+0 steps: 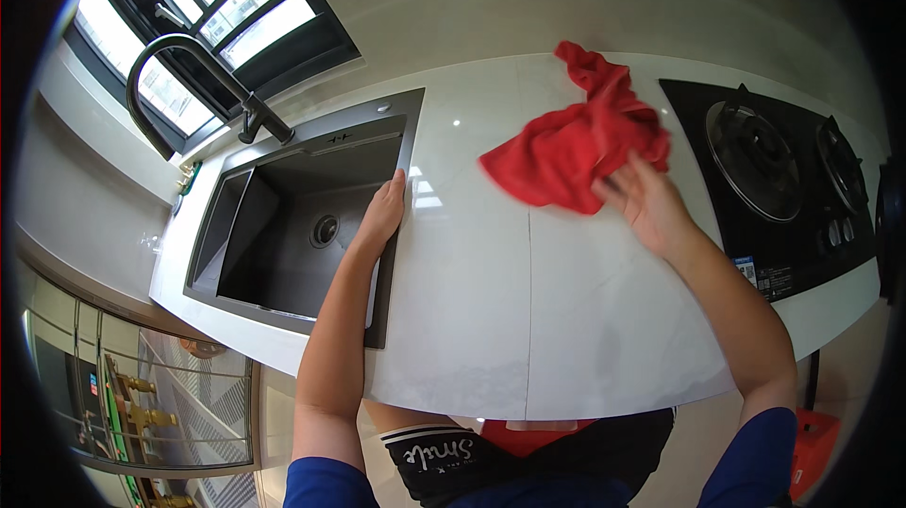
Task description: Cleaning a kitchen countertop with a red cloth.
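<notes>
A crumpled red cloth (577, 147) lies on the white countertop (467, 281), its upper end reaching toward the back wall. My right hand (651, 207) touches the cloth's lower right edge; the fingers are blurred, so whether they grip it cannot be told. On the right rim of the dark sink (325, 175) rests my left hand (386, 207), holding nothing, with its fingers close together and stretched out along the edge.
A black gooseneck faucet (205, 52) rises behind the sink, beside a barred window (248, 6). To the right is a black gas hob (750, 154) with two burners. A red object (814, 448) stands low at the right.
</notes>
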Available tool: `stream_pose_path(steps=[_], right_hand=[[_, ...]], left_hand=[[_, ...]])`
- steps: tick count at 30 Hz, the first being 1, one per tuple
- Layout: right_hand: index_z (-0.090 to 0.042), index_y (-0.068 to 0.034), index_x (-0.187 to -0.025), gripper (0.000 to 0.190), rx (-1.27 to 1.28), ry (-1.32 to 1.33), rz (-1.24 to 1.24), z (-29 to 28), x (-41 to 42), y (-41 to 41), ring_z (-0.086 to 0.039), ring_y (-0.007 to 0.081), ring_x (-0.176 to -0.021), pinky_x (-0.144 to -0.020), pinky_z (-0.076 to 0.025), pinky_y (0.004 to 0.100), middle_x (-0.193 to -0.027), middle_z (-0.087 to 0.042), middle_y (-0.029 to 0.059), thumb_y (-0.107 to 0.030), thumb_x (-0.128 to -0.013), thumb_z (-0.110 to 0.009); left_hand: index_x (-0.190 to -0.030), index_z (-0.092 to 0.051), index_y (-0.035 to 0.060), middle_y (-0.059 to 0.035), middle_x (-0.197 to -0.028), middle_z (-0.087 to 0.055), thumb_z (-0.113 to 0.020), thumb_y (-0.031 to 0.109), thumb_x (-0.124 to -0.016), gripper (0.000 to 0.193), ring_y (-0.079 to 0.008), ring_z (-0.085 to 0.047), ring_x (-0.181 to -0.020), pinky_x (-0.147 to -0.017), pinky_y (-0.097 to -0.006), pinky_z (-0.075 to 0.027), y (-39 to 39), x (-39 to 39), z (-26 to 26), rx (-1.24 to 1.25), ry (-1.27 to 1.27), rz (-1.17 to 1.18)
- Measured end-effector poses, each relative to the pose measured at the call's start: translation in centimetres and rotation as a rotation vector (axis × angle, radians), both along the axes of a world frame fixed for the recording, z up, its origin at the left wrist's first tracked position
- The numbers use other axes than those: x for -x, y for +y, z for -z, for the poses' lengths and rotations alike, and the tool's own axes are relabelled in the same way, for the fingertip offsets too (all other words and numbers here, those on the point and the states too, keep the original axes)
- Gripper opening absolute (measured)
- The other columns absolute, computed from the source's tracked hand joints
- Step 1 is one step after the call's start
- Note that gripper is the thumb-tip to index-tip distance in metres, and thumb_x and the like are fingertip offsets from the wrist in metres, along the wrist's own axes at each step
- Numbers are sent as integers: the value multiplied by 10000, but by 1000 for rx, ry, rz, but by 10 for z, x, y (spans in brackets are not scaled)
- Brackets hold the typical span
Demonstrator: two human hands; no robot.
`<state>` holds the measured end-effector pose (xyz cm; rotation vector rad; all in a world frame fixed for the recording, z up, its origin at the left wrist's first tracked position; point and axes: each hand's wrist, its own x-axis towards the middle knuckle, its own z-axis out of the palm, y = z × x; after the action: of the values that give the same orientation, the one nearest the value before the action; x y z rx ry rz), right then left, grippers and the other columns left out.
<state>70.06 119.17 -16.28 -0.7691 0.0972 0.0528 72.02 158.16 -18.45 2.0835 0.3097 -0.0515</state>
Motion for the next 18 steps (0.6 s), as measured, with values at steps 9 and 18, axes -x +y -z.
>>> stream_pose_path(steps=[9, 18], right_hand=[[-392, -90, -1418, 467, 536, -68, -1269, -35, 67, 27, -620, 278, -1114, -775, -606, 417, -1323, -550, 96, -291, -1013, -505], [-381, -69, -1406, 421, 19, 13, 57, -11, -11, -5, -461, 218, -1322, -1071, -435, 478, -1400, -501, 85, -294, -1051, -389]], left_hand=[[-1276, -549, -72, -242, -1255, -600, -325, 531, -1018, 693, -307, -546, -1210, -1028, -355, -375, 6, -6, 3, -44, -34, 7], [-1281, -537, -92, -250, -1276, -585, -309, 529, -1023, 711, -319, -529, -1230, -1038, -353, -365, 0, -2, 0, -18, -35, 13]])
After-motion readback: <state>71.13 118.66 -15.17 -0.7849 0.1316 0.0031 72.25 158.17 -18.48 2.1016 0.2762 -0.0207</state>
